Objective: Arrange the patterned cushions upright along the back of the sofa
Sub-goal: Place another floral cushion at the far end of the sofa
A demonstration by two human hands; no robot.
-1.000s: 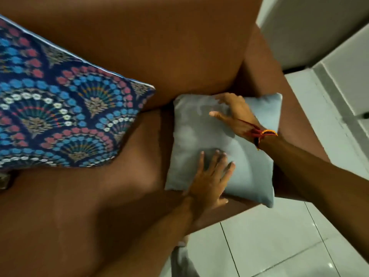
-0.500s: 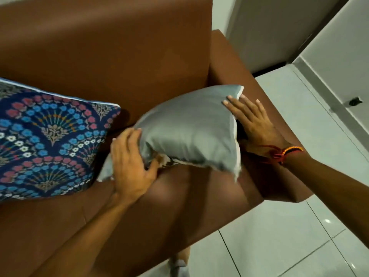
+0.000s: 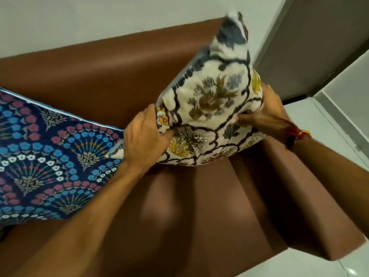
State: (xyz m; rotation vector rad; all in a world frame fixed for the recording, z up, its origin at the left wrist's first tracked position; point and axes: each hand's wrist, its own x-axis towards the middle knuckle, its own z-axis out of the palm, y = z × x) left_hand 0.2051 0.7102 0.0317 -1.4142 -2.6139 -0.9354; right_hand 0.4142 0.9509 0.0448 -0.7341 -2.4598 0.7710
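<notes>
Floral cushion [image 3: 211, 108] gripped both hands, L [image 3: 145, 136] + R [image 3: 263, 114], above sofa [image 3: 179, 206].

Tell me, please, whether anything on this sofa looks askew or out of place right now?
Only the floral cushion: both hands hold it tilted, one corner up, not yet against the sofa back. The blue cushion leans there already.

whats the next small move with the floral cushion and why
Probably lower the floral cushion and lean it against the sofa back. Both the left hand and right hand pinch it above the seat, right of the blue cushion already propped there.
</notes>
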